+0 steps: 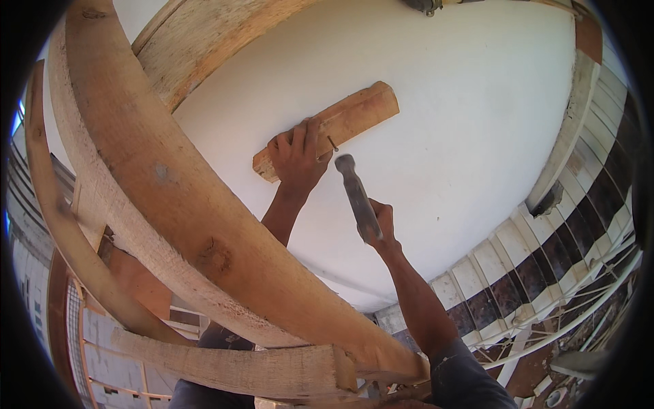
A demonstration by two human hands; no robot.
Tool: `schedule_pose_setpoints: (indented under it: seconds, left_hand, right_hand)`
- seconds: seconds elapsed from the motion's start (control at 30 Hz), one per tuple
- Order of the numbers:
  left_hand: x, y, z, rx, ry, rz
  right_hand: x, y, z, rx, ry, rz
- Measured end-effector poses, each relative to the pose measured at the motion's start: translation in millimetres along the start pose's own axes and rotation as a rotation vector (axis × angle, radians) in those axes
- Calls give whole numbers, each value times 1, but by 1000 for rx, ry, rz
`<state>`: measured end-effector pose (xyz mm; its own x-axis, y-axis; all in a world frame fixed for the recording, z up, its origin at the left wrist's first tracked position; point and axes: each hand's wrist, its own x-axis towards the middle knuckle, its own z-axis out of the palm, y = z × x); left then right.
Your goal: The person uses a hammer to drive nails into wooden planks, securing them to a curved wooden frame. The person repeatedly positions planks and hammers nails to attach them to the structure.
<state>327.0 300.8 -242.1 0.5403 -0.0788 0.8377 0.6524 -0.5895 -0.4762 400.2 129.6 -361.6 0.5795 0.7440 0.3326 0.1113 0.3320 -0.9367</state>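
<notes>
A short wooden block [364, 112] lies slantwise against the white wall [470, 116]. My left hand [298, 155] is closed over its lower left part, fingers across its face. From the block, just right of my fingers, a nail [332, 143] sticks out. My right hand [381, 223] grips a hammer [355, 187]. The hammer's dark head is near the nail, apart from it in the picture. The handle runs down into my right fist, which partly hides it.
A thick wooden beam [177, 177] crosses on the left in front of my left forearm. Another beam [204, 41] is above, and a cut timber end [334, 368] juts in below. At right are a striped tiled surface [538, 266] and white metal railing [579, 300], with debris beneath.
</notes>
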Motion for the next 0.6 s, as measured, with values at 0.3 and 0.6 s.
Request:
schedule_pose_setpoints:
  seconds: [0.3, 0.6]
  left_hand:
    - [0, -1, -3, -27, -7, 16]
    - [2, 1, -2, -35, 25, 16]
  right_hand:
    - [-2, 23, 10, 7, 85, -191]
    - [-9, 39, 22, 56, 99, -179]
